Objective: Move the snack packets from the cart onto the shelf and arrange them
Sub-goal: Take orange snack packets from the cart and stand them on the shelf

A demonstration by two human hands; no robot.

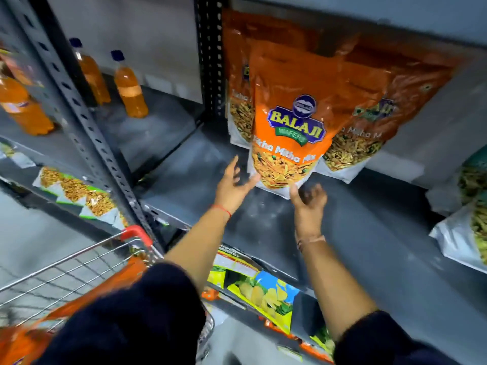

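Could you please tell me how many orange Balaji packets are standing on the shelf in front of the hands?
3: the front packet by both hands, a left packet against the upright, and a right packet leaning behind it. More may be hidden behind these.

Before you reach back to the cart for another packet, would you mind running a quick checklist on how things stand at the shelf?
1. Front Balaji Tikha Mitha Mix packet standing upright, label facing out: ok.
2. Both hands free: left hand and right hand are open at the packet's bottom edge, gripping nothing: ok.
3. Packets behind it in a tidy row: the right-hand packet leans sideways: not ok.
4. Room on the shelf for more: bare surface in front and to the right: ok.
5. Stock left in the cart: orange packets visible inside: ok.
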